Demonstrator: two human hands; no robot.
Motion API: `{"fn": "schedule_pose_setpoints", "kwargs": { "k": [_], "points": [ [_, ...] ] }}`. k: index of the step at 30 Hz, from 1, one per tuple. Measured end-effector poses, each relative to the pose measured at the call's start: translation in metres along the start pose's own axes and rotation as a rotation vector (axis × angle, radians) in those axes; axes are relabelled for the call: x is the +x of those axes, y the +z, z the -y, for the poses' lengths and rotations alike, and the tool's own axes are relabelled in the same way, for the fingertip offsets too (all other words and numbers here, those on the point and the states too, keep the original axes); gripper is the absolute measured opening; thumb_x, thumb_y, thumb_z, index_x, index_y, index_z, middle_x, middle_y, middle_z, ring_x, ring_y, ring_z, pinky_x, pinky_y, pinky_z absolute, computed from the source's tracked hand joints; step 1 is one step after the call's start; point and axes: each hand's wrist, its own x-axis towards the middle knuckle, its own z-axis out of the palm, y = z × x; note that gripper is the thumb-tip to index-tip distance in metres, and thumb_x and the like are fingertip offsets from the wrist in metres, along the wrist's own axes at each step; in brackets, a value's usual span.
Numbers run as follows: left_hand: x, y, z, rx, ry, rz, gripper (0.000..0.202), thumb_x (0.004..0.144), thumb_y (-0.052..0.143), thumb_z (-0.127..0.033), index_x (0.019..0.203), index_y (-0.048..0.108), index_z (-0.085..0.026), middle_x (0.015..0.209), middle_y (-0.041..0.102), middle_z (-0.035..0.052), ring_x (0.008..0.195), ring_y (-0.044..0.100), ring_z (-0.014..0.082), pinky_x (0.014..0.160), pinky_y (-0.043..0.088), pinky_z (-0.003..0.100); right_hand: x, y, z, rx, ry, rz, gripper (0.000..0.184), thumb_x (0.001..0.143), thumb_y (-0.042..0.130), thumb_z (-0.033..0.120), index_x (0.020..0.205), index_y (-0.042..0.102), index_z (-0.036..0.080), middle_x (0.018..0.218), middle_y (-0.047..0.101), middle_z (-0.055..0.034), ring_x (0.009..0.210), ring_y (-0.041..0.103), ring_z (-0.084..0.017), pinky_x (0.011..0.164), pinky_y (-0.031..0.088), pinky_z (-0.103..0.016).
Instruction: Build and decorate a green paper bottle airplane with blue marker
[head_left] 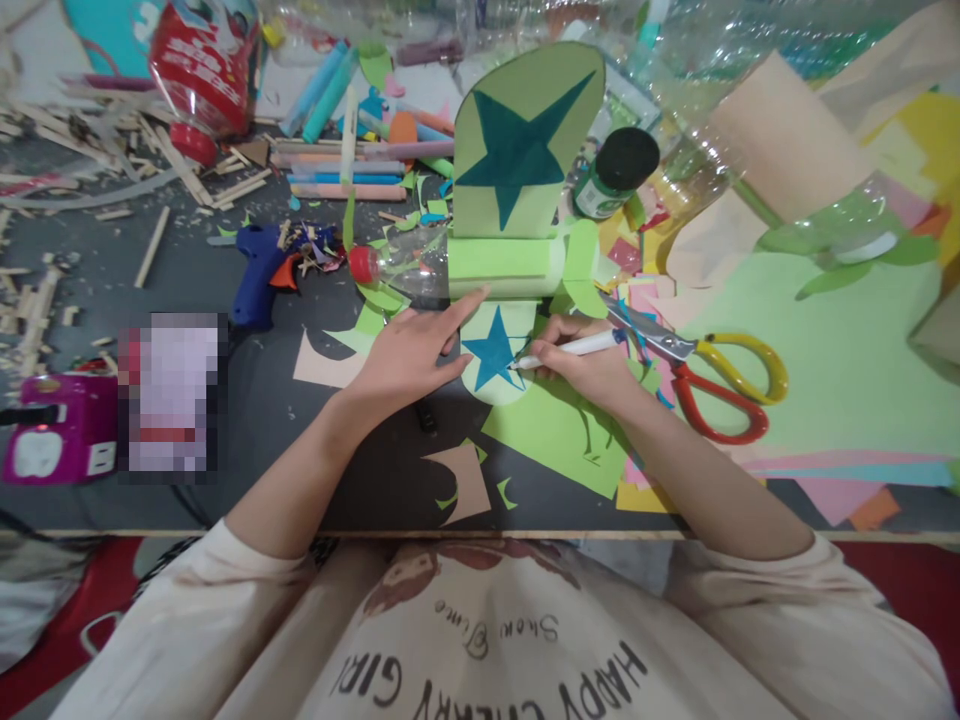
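Observation:
My right hand [589, 365] grips a white marker [576, 346], its tip on the right side of a blue star [489, 350]. Part of that star is only outlined, with pale paper showing inside. It lies on a rounded light green paper flap [495, 388]. My left hand [405, 350] has its fingers apart, the index fingertip touching the green paper wrap [499, 262] and the thumb at the flap's left side. That wrap goes around a clear plastic bottle [420, 262] with a red cap. On the far side stands another flap with a larger dark teal star [514, 140].
Scissors [694, 360] with red and yellow handles lie right of my right hand. A blue glue gun [259, 265], phone [174, 390] and purple box [64, 430] sit left. Markers [349, 187], a dark-capped jar [619, 170], wood sticks and paper scraps surround the work.

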Motion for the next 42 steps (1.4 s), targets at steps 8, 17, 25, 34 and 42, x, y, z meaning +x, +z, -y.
{"fn": "schedule_pose_setpoints", "kwargs": {
  "k": [8,17,25,34,42],
  "points": [
    [0.0002,0.0020,0.0024,-0.001,0.007,-0.008,0.066,0.093,0.049,-0.032,0.155,0.029,-0.022,0.080,0.062,-0.0012,0.076,0.060,0.0170,0.080,0.042,0.028,0.0007,-0.0017,0.0019,-0.028,0.030,0.074,0.018,0.061,0.059,0.026,0.049,0.046,0.021,0.048,0.052,0.0033,0.047,0.040,-0.008,0.046,0.031,-0.024],
    [0.0001,0.0007,0.0016,0.003,0.013,0.001,0.066,0.093,0.048,-0.031,0.155,0.028,-0.022,0.080,0.061,-0.0017,0.074,0.060,0.0164,0.079,0.042,0.028,0.0001,-0.0045,-0.0035,0.130,0.049,0.059,0.024,0.065,0.066,0.032,0.053,0.048,0.021,0.048,0.055,0.0019,0.046,0.050,-0.011,0.045,0.038,-0.024],
    [-0.0004,0.0004,0.0015,0.007,0.018,-0.017,0.065,0.093,0.048,-0.031,0.155,0.029,-0.023,0.078,0.061,-0.0020,0.072,0.059,0.0160,0.077,0.041,0.027,0.0003,-0.0069,0.0006,0.195,0.000,0.153,0.028,0.075,0.073,0.044,0.074,0.057,0.021,0.062,0.063,0.0012,0.051,0.055,-0.011,0.049,0.045,-0.025],
    [-0.0008,-0.0006,0.0010,0.006,0.019,-0.021,0.065,0.093,0.048,-0.032,0.154,0.029,-0.023,0.079,0.063,-0.0014,0.073,0.060,0.0165,0.078,0.042,0.027,-0.0030,-0.0022,0.0000,0.039,-0.003,0.041,0.035,0.075,0.071,0.045,0.057,0.050,0.023,0.050,0.059,0.0017,0.046,0.051,-0.011,0.047,0.040,-0.026],
    [-0.0003,-0.0004,0.0006,0.008,0.025,-0.013,0.065,0.093,0.047,-0.031,0.154,0.029,-0.021,0.080,0.063,-0.0013,0.074,0.061,0.0167,0.077,0.042,0.027,-0.0025,0.0004,-0.0034,-0.016,0.006,0.037,0.035,0.075,0.068,0.045,0.058,0.046,0.023,0.049,0.056,0.0021,0.046,0.049,-0.011,0.049,0.037,-0.027]
  ]
}}
